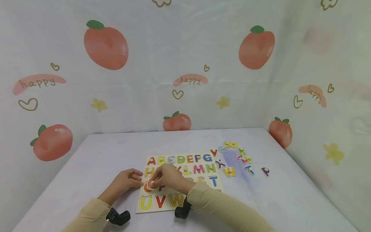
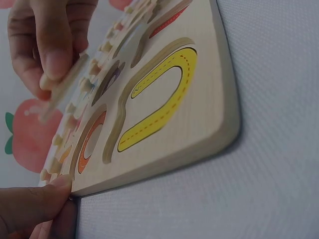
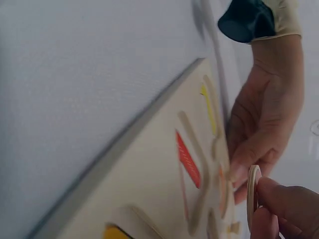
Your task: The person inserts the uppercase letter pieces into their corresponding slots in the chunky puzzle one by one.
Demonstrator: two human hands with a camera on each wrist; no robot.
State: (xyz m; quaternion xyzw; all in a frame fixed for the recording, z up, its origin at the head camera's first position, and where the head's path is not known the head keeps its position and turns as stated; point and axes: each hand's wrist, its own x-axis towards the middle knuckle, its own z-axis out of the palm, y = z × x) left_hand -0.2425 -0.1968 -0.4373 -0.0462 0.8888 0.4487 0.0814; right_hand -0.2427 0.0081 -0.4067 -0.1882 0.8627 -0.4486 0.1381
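Observation:
A wooden alphabet puzzle board (image 1: 162, 209) lies on the table, with knobbed letter pieces in its upper rows. Between thumb and fingers, my right hand (image 1: 171, 176) pinches the orange letter O piece (image 1: 151, 184), tilted over the orange O recess (image 1: 147, 187). Seen edge-on in the right wrist view, the O piece (image 3: 253, 196) stands away from the board. My left hand (image 1: 126, 181) rests at the board's left edge, its fingers loosely bent. Its thumb (image 2: 60, 181) touches the rim in the left wrist view. The right forearm hides part of the lower rows.
Loose letter pieces lie right of the board, among them a yellow W (image 1: 229, 172), a purple X (image 1: 220, 164), a blue T (image 1: 249, 170) and a purple P (image 1: 265, 171). A red V (image 1: 213, 152) sits by the top right corner. A patterned curtain (image 1: 139, 96) stands behind the table.

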